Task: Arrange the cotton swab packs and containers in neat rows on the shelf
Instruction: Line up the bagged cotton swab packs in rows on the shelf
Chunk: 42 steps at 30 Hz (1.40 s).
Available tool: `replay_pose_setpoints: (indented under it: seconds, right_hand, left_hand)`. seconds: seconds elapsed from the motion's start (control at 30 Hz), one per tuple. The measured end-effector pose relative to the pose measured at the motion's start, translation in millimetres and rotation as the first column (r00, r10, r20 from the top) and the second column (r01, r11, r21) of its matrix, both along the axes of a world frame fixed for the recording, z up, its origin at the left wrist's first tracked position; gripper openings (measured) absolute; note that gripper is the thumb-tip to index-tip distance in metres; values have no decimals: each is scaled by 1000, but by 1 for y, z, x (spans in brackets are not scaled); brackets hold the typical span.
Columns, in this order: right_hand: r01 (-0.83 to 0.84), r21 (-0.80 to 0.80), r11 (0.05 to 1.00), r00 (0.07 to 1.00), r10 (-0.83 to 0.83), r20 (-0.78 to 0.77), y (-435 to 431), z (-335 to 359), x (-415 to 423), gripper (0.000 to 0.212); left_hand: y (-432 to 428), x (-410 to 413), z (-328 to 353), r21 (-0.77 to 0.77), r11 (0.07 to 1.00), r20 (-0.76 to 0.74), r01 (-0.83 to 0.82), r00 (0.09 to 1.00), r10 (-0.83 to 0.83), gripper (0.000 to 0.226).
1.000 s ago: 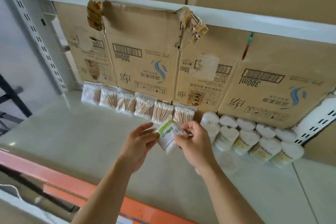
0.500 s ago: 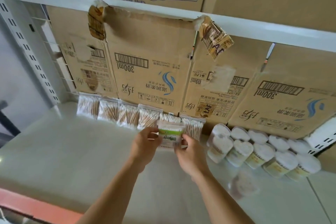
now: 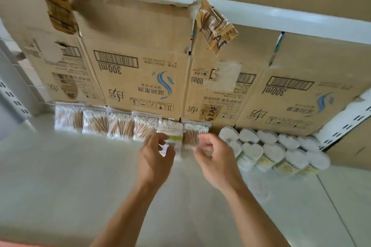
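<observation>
Big brown cardboard boxes [image 3: 140, 56] are being stood along the back, well behind the grip, with their print upside down. A white beam [image 3: 261, 18] is being carried across their tops, high above both hands. The white shelf [image 3: 70, 176] is being used as the floor for everything. It is lying under the hands and running out to both sides of them.

To the right of the grip, just past the right hand [image 3: 215, 160], white-topped containers [image 3: 275, 152] are being kept in two rows, one behind the other. They are touching one another, and their tops are heart-shaped.

To the left of the grip, four clear swab packs [image 3: 120, 126] are being leaned side by side against the boxes. One more pack is being leaned just to the right of the grip, between it and the containers. The top of another is being shown right behind the grip.

The green-label pack [image 3: 173, 134] is being pinched by the left hand [image 3: 155, 160]. The thumb and fingers are being curled round its left edge. The pack is being held upright in line with the row, with its cotton tips at the top. Its lower half is blurred, so whether it is touching the shelf cannot be told.

The right hand is being held just to the right of this pack, apart from it. Its fingers are being kept loosely curled, and nothing is being gripped by them.
</observation>
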State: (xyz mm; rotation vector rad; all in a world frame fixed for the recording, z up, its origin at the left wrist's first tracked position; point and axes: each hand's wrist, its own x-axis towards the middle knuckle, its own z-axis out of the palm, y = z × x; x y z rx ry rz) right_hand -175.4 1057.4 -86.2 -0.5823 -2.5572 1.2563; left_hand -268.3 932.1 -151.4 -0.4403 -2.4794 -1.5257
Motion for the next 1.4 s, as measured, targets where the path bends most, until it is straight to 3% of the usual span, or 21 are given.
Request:
replay_pose_setpoints:
  seconds: [0.13,0.23,0.3,0.33,0.4,0.5,0.63,0.77,0.87,1.0,1.4]
  right_hand:
    - [184,13,983,974,-181,-140,39,22,42,12]
    - [316,-58,947,935,-321,-149,72,21,82,10]
    - [329,-98,939,940,-336,-62,88,11,106,14]
    - [309,-141,941,950,-311,5,91,4,117,15]
    - [260,-285,923,965,-239,108,90,-11,131,17]
    - [216,-469,857,976,-183,115,86,-25,138,22]
    - [168,-507,845,986,-151,74,92,-29,135,21]
    - [141,-418,897,990,-139,34,86,-36,120,20]
    - [135,-344,929,988,-153,-25,79,-42,107,12]
    - [128,-225,966,990,-137,-25,76,-37,97,25]
    - [219,-153,964,975,-221,3,71,-44,95,26]
  left_hand:
    - [30,40,13,8,931,92,365,927,-364,13]
    - [46,67,8,-12,734,284,679,706,-649,15]
    - [55,83,1,-15,627,393,779,582,-713,40]
    - [60,91,-1,-16,612,417,791,561,-715,51]
    - [71,102,-4,-12,630,400,776,582,-709,54]
    - [82,108,-3,17,695,361,719,644,-675,35]
    - [81,111,0,101,808,363,580,735,-573,26]
    - [76,109,2,96,906,350,411,838,-418,17]
    - [75,111,2,125,936,352,329,867,-352,17]
    - [79,113,2,168,956,368,239,885,-286,19]
    - [89,111,-11,136,947,339,292,884,-322,26]
